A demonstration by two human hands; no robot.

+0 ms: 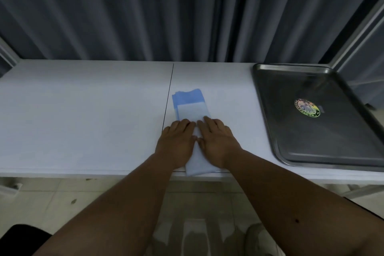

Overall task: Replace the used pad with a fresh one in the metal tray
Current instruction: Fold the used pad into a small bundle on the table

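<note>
At the worktop's (83, 110) near edge, the left hand (176, 143) and right hand (218, 143) lay flat with straight fingers on a folded blue-and-white pad (190, 106), hiding its middle while its near end overhung the edge. The metal tray (268, 110) sat at the far right corner, cut off by the frame, its round sticker (307, 107) unreadable.

White counter against a grey curtain in dim, bluish light.
Behind the white counter (87, 114), a pleated grey curtain (145, 10) hangs full width; a thin dark seam (168, 93) crosses the counter's top; pale floor tiles (62, 193) lie below its front edge.
</note>
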